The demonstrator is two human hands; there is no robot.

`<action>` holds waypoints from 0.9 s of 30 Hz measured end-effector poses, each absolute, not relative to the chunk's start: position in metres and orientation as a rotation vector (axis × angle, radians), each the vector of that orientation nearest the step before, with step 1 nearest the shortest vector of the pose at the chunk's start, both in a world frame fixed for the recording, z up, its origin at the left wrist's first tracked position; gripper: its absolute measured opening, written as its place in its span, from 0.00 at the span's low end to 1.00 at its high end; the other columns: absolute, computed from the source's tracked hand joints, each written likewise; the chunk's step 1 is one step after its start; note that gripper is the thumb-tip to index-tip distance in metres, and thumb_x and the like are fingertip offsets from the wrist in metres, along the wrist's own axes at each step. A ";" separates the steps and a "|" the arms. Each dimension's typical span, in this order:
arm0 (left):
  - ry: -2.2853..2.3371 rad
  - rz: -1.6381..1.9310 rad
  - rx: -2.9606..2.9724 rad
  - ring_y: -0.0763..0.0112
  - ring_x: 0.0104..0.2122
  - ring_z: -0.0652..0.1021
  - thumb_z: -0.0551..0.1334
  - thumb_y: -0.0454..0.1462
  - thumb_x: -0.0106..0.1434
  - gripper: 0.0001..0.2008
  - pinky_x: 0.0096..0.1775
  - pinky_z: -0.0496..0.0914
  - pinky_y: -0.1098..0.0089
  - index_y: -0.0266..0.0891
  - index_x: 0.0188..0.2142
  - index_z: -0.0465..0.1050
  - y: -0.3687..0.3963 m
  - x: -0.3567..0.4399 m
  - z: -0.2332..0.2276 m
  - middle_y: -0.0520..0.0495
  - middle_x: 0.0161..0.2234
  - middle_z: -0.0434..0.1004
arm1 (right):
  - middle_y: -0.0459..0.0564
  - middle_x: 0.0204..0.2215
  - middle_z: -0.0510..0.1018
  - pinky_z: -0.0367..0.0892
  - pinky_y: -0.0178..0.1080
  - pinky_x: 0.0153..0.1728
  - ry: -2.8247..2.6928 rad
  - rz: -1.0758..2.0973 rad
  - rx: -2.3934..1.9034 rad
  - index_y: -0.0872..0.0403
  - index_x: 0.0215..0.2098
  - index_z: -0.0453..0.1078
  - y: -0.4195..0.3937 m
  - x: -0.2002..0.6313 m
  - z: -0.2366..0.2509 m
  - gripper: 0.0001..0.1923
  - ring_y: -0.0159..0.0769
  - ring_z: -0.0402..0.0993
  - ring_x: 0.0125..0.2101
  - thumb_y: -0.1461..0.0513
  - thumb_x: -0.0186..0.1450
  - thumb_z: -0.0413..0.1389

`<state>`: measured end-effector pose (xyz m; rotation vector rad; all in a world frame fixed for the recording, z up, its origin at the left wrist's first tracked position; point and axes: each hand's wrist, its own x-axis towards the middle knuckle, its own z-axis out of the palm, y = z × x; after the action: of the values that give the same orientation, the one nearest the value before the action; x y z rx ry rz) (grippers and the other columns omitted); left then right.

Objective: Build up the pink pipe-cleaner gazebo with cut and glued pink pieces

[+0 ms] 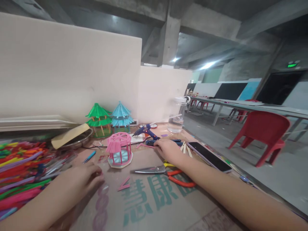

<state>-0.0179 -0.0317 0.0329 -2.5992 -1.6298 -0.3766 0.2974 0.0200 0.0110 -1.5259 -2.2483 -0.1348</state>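
My left hand (90, 176) is low over the board at the left, fingers curled in; a hint of pink shows at the fingertips, too blurred to name. My right hand (168, 150) reaches past the orange-handled scissors (154, 170), its fingers bent down beside dark blue-handled pliers (152, 143) and some pink strips (141, 146). What those fingers hold, if anything, is hidden. Between the hands stands a small pink pavilion model (119, 150) with a partly covered roof and a pale blue floor. Cut pink pieces (124, 184) lie in front of it.
Green (98, 120) and blue (121, 117) pavilion models stand behind, near a blue glue gun (145, 130). Colourful pipe cleaners (21, 173) are heaped at left beside a metal bowl (81, 139). A water bottle (176, 117) and a phone (209, 156) are at right.
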 end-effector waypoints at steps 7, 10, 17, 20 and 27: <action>-1.517 -0.338 -2.600 0.57 0.36 0.77 0.48 0.39 0.62 0.17 0.37 0.68 0.63 0.42 0.27 0.75 -0.039 -0.005 0.033 0.42 0.34 0.78 | 0.54 0.36 0.77 0.62 0.36 0.41 -2.272 -0.107 -1.564 0.56 0.38 0.75 0.026 0.299 0.006 0.10 0.39 0.72 0.39 0.65 0.65 0.51; -1.413 -0.489 -2.571 0.58 0.35 0.76 0.49 0.41 0.63 0.15 0.37 0.68 0.62 0.41 0.29 0.73 -0.042 -0.003 0.027 0.44 0.33 0.77 | 0.53 0.38 0.75 0.61 0.36 0.41 -2.269 -0.080 -1.553 0.56 0.36 0.75 0.027 0.298 0.006 0.09 0.37 0.72 0.39 0.66 0.64 0.52; -1.421 -0.867 -2.692 0.66 0.31 0.76 0.51 0.41 0.65 0.13 0.33 0.69 0.69 0.42 0.31 0.72 -0.058 0.007 0.016 0.50 0.29 0.77 | 0.54 0.32 0.75 0.59 0.36 0.37 -2.193 0.044 -1.509 0.58 0.36 0.71 0.027 0.297 0.000 0.09 0.38 0.70 0.36 0.69 0.63 0.49; -1.500 -1.069 -2.696 0.66 0.35 0.78 0.53 0.41 0.64 0.12 0.37 0.71 0.69 0.42 0.35 0.74 -0.057 0.008 0.013 0.49 0.34 0.80 | 0.52 0.26 0.73 0.58 0.36 0.31 -2.065 0.129 -1.509 0.59 0.41 0.68 0.026 0.298 0.000 0.12 0.36 0.68 0.28 0.70 0.62 0.47; -1.616 -1.294 -2.717 0.63 0.33 0.79 0.55 0.41 0.61 0.12 0.35 0.73 0.67 0.41 0.33 0.77 -0.054 0.008 0.011 0.47 0.31 0.81 | 0.48 0.25 0.72 0.65 0.37 0.30 -1.794 0.444 -1.252 0.57 0.49 0.66 0.027 0.298 0.024 0.18 0.33 0.69 0.26 0.64 0.65 0.42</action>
<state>0.0085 -0.0539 0.0111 -2.7173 -1.6159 -1.2938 0.2977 0.0270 0.0239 -1.2517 -1.7938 0.4439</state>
